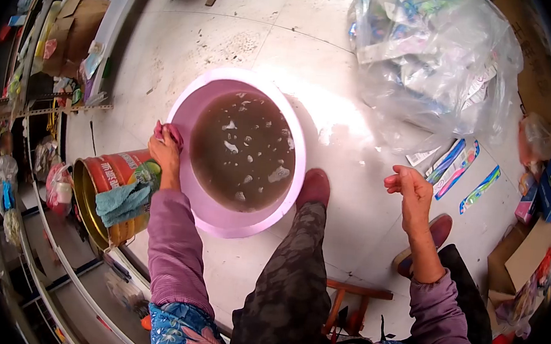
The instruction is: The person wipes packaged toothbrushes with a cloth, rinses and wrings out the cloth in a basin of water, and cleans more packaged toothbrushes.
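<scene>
My left hand (165, 152) is closed round a bunched pink cloth (178, 134) at the left rim of a pink plastic basin (202, 221). Murky brown water (240, 162) with patches of foam fills much of the basin. My right hand (412, 196) is raised over the floor to the right of the basin, fingers loosely bent and apart, with nothing visible in them. Flat colourful toothbrush packets (457, 169) lie on the floor just beyond it.
Left of the basin, a red and gold tin (108, 177) lies on its side with a teal cloth (123, 203) over it. Shelves (47, 231) line the left. A big clear plastic bag (429, 61) of packaging stands at upper right, near an open cardboard box (520, 259). A wooden stool (360, 289) is below.
</scene>
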Demonstrator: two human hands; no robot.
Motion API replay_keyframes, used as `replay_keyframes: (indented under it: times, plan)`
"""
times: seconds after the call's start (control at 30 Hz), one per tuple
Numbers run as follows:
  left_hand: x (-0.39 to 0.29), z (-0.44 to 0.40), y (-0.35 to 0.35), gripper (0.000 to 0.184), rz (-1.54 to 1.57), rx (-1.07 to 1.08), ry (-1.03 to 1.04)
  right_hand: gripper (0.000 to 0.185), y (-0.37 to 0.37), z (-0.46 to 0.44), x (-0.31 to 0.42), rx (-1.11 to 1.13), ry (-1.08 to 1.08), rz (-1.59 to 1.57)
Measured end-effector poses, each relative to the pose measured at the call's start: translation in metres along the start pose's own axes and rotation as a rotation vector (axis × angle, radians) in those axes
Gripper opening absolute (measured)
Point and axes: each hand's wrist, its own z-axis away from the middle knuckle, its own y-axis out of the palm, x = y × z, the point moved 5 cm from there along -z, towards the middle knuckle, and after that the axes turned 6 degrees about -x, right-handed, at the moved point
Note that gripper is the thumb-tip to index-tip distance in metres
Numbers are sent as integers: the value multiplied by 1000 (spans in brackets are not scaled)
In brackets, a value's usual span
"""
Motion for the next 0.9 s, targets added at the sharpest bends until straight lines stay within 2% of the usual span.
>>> replay_keyframes:
  times: [0.03, 0.17, 0.2, 0.27, 0.33, 0.4, 0.43, 0.47, 0.53, 0.57, 0.67, 0.73, 0.83, 0.9]
  plan:
    - [-2, 17, -17, 38, -27, -85, 34, 32, -1, 0, 0, -9, 2, -5]
    - [-1, 48, -55, 34, -24, -89, 31, 32, -1, 1, 7, 1, -10, -34]
    - [13, 56, -57, 37, -13, 68, -149, 32, -1, 2, 7, 10, -3, -35]
    - [29, 74, -69, 44, -8, 216, -332, 32, -6, 1, 7, -17, -13, -49]
    - [37, 98, -86, 40, 135, 197, -330, 32, -10, 0, 6, -19, -12, -52]
    - [-27, 112, -119, 37, 284, 277, -537, 32, -13, -1, 6, -23, -10, -40]
    - [-16, 116, -120, 37, 268, 285, -551, 32, -13, -3, 5, -15, 7, -29]
    - [0, 125, -117, 39, 453, 408, -620, 32, -12, -3, 5, -14, -6, -43]
    - [13, 136, -126, 44, 417, 386, -567, 32, -9, 1, 4, 0, -7, -60]
    - [18, 141, -124, 43, 501, 401, -681, 32, -7, 3, 3, 13, 3, -49]
    - [-5, 155, -135, 47, 470, 362, -711, 33, -6, 7, 5, 37, -6, -40]
    - [-3, 172, -143, 37, 594, 295, -808, 33, -6, 8, 7, 36, -8, -32]
    - [-8, 195, -153, 37, 593, 216, -750, 32, -6, 11, 6, 28, 1, -45]
    - [-46, 206, -163, 43, 600, 186, -765, 32, -7, 11, 5, 25, 7, -56]
